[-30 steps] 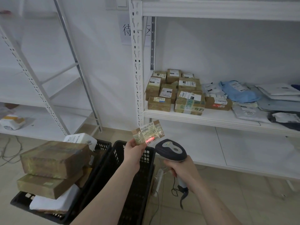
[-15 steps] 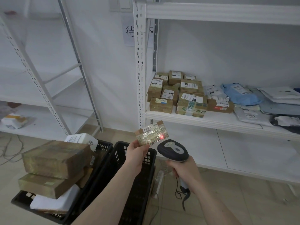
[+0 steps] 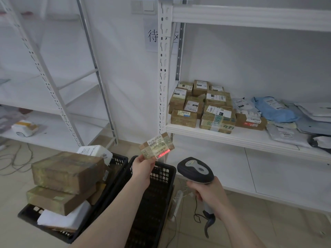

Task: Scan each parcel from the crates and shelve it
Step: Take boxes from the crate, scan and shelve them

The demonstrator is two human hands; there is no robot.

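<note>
Left hand (image 3: 143,167): fingers pinch the small parcel's (image 3: 156,146) lower corner, holding it up above the black crate (image 3: 152,192) with its label bare and facing the scanner (image 3: 196,171).
Right hand (image 3: 211,192): fingers wrapped tight around the scanner grip, head aimed up at the parcel.
Beam: a red line lies across the label's lower barcode.
Shelf (image 3: 250,136): above and right of the crate, already carrying boxes; likely destination.

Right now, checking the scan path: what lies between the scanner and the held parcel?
Nothing solid in the head view: the scanner faces the small parcel across open air.
</note>
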